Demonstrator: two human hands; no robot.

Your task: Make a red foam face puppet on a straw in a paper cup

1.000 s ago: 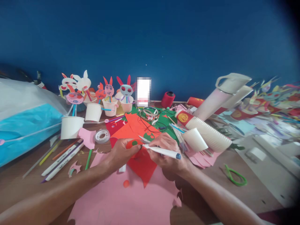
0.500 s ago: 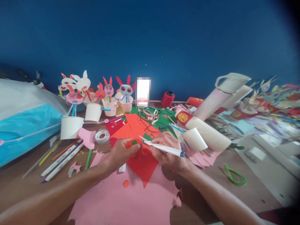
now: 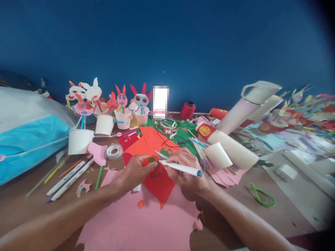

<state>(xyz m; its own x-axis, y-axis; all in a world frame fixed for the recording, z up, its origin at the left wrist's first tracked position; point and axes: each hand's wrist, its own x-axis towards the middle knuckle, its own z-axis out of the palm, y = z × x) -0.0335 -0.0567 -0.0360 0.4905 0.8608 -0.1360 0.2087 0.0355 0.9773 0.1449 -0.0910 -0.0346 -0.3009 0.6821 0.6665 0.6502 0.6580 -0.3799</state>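
My left hand [image 3: 136, 171] pinches an orange paper piece [image 3: 145, 161] that carries a green dot [image 3: 151, 159]. In my right hand [image 3: 184, 167] is a white marker [image 3: 183, 168] with a blue end; its tip meets the edge of the orange piece beside my left thumb. A pointed blade [image 3: 160, 153], like that of scissors, shows behind the marker, its rear hidden by my right hand. Under both hands lie red paper [image 3: 160, 190] and a large pink sheet [image 3: 141, 226] with cut-out edges. A small orange circle [image 3: 141, 204] rests on the pink sheet.
Paper rabbit puppets [image 3: 121, 99] stand in white cups [image 3: 81, 142] at the back left. A tape roll [image 3: 114, 152] and markers [image 3: 70, 177] lie left. Stacked paper cups [image 3: 230, 144], a tilted jug [image 3: 240, 108] and a green pipe cleaner [image 3: 263, 196] are right.
The marker has shifted slightly left, and its tip now reaches the orange piece. The blade behind it stands more apart from the marker. Everything else stays put.
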